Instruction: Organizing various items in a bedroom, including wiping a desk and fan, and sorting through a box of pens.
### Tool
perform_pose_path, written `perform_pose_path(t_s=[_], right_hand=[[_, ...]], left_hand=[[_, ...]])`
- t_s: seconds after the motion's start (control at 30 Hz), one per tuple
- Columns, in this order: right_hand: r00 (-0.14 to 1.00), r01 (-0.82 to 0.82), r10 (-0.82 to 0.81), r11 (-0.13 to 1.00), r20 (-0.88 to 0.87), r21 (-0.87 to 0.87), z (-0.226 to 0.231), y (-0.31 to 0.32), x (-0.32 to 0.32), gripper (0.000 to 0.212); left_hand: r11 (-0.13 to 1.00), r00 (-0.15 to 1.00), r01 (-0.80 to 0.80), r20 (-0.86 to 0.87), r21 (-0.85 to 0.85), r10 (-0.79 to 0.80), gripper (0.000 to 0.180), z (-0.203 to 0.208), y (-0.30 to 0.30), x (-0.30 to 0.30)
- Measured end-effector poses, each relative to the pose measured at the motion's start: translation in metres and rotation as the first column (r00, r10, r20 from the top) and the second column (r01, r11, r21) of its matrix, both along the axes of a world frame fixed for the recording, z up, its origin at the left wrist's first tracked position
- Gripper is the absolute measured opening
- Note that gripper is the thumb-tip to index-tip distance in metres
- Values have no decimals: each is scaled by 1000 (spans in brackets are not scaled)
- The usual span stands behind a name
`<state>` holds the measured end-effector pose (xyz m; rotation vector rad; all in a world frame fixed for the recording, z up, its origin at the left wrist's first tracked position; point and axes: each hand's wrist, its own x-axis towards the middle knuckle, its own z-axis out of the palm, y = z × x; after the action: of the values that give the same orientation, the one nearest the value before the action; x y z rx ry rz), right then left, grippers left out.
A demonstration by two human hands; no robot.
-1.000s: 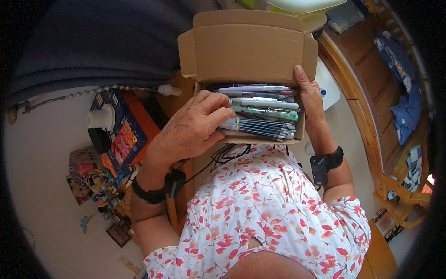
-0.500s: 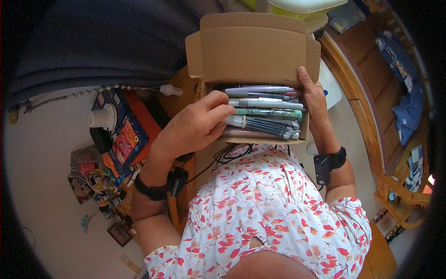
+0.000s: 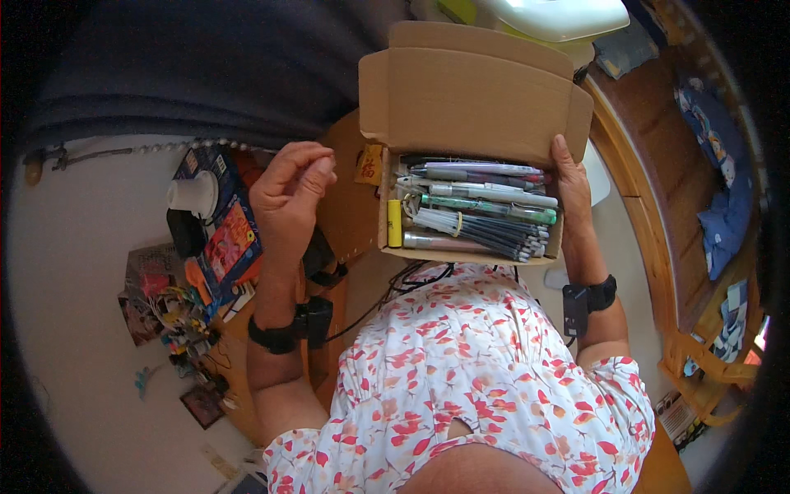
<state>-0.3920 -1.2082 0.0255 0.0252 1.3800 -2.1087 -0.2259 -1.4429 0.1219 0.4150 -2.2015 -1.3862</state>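
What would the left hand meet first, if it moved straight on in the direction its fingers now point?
Probably the raised flap of the cardboard box; the left hand points up and right, though depth is unclear.

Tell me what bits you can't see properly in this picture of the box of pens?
- Head view: the left hand has its fingertips pinched; anything tiny between them is too small to tell.
- The cardboard box: its underside and the lower pens are hidden by the pens on top.
- The right hand: its palm is behind the box wall.
- The clutter at the left is too small and bent by the lens.
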Motion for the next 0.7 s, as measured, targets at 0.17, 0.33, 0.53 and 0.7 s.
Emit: perform_pose_path(t_s=[0.17,0.33,0.53,0.7], right_hand=[[1000,1,-1,1000,-17,21,8,-4,2,41],[999,-45,44,998,-18,-44,8,-6,2,42],[997,-53,55,998,-53,31,2,-7,1,46],[999,-31,30,999,-39,-33,-6,-10,-1,49]], left_hand=[[869,977,-146,209,473,51,22,-23,-6,18],[631,975,-40,167,775,-144,29,-37,16,20],[539,968,57,85,840,-236,35,-43,17,23],[537,966,79,69,840,-250,38,-31,26,22]])
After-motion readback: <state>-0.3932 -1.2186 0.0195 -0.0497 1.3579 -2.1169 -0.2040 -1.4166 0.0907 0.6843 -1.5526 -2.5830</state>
